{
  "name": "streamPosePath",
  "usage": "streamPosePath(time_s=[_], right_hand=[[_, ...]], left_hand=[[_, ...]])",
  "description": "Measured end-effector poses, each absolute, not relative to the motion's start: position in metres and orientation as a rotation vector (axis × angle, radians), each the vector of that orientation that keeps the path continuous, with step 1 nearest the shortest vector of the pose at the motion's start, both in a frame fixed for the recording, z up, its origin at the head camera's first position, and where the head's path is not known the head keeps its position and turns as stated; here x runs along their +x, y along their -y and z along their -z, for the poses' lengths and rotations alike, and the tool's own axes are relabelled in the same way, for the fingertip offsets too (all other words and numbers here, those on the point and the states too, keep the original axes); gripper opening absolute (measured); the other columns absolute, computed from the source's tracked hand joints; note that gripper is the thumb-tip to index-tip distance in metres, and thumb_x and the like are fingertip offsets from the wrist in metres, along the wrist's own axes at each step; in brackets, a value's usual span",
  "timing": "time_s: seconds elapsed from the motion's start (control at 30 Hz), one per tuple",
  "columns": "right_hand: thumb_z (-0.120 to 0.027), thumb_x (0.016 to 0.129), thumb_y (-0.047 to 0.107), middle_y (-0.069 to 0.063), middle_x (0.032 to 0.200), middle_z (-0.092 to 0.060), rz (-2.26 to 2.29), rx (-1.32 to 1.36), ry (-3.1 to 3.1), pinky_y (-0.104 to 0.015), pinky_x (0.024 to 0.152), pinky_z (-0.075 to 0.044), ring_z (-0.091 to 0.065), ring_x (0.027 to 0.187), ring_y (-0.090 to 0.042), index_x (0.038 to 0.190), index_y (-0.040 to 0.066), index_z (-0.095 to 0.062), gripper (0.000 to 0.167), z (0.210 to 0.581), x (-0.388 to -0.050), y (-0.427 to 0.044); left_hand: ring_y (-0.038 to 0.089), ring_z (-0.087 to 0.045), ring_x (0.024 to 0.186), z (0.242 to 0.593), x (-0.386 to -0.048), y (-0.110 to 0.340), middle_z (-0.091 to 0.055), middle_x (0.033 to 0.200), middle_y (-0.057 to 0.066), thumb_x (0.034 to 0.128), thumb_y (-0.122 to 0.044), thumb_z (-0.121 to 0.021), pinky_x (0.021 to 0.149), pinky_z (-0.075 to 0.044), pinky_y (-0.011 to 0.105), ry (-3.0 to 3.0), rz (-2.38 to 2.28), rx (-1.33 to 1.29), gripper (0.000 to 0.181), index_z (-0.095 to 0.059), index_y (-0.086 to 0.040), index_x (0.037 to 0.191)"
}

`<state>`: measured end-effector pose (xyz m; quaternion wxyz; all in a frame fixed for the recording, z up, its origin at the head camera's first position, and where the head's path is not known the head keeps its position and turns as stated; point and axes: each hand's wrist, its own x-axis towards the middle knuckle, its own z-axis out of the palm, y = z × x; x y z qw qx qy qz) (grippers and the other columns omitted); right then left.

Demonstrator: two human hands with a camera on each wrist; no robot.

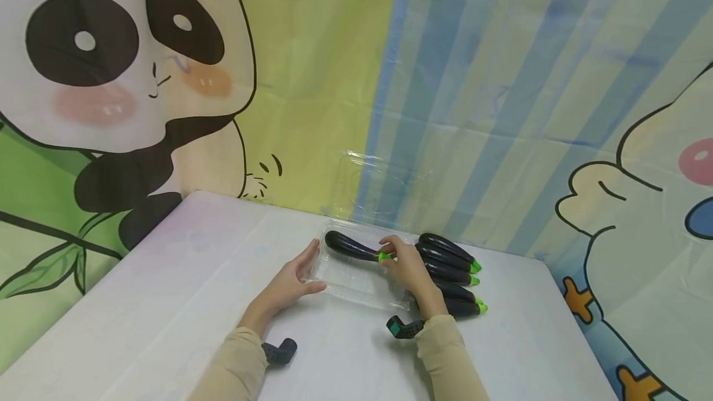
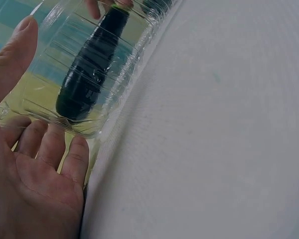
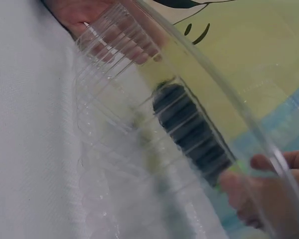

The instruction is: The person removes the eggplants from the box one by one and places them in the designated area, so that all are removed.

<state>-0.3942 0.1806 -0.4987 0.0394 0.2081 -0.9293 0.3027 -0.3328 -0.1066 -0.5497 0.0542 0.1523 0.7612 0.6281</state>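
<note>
An open clear plastic box (image 1: 356, 278) stands on the white table, its see-through lid (image 1: 379, 187) raised at the back. One dark eggplant (image 1: 350, 245) lies lengthwise inside, along the far side. My right hand (image 1: 409, 270) pinches that eggplant by its green stem end. On the left, my left hand (image 1: 284, 286) rests against the end of the box, thumb apart from the other fingers. The left wrist view shows the left hand's fingers (image 2: 75, 159) extended at the box end. Through the wall, the right wrist view shows the eggplant (image 3: 192, 132) and right hand (image 3: 266, 191).
Several more eggplants (image 1: 445, 255) lie side by side right of the box, green stems pointing right. A cartoon-printed cloth (image 1: 312, 110) hangs behind the white table (image 1: 184, 302). Each wrist carries a small black camera mount (image 1: 280, 351).
</note>
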Motion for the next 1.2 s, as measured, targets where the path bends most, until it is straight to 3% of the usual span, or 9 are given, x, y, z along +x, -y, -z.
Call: streamPosePath(time_s=[0.13,0.33,0.5,0.9,1.2], right_hand=[[-0.070,0.085,0.012,-0.002,0.105,-0.071,-1.035,0.591,2.790,-0.038,0.082,-0.056,-0.067,0.096,-0.021,0.117,0.011,-0.060,0.034,0.499,-0.394,-0.180],[-0.066,0.088,0.019,-0.001,0.104,-0.071,-1.057,0.556,2.737,-0.035,0.084,-0.057,-0.067,0.096,-0.018,0.111,0.015,-0.066,0.024,0.501,-0.394,-0.180],[-0.067,0.086,0.019,-0.001,0.104,-0.071,-1.038,0.561,2.710,-0.030,0.077,-0.058,-0.068,0.092,-0.015,0.111,0.015,-0.070,0.025,0.498,-0.391,-0.179],[-0.071,0.082,0.012,-0.002,0.104,-0.069,-1.118,0.590,2.646,-0.023,0.079,-0.059,-0.066,0.095,-0.016,0.110,0.014,-0.072,0.028,0.494,-0.382,-0.178],[-0.071,0.082,0.010,-0.005,0.105,-0.072,-1.218,0.502,2.566,-0.022,0.076,-0.059,-0.069,0.092,-0.018,0.108,0.014,-0.073,0.027,0.493,-0.379,-0.183]], left_hand=[[0.008,-0.014,0.146,0.549,-0.333,0.108,-0.011,0.159,-0.014,0.0758,-0.029,-0.080,0.120,-0.016,0.038,-2.323,-1.904,0.450,0.104,-0.011,-0.027,0.153],[0.016,-0.011,0.148,0.549,-0.331,0.108,-0.010,0.160,-0.006,0.0781,-0.021,-0.078,0.120,-0.014,0.044,-2.315,-1.923,0.474,0.102,-0.010,-0.022,0.154],[0.015,-0.012,0.148,0.549,-0.331,0.107,-0.011,0.160,-0.007,0.0773,-0.024,-0.079,0.120,-0.013,0.042,-2.333,-1.906,0.451,0.102,-0.011,-0.024,0.154],[0.013,-0.012,0.147,0.548,-0.331,0.105,-0.011,0.160,-0.008,0.0770,-0.024,-0.079,0.121,-0.011,0.038,-2.345,-1.878,0.418,0.103,-0.011,-0.024,0.154],[0.008,-0.014,0.146,0.548,-0.331,0.105,-0.013,0.158,-0.014,0.0750,-0.034,-0.080,0.121,-0.014,0.037,-2.377,-1.848,0.408,0.105,-0.010,-0.026,0.154]])
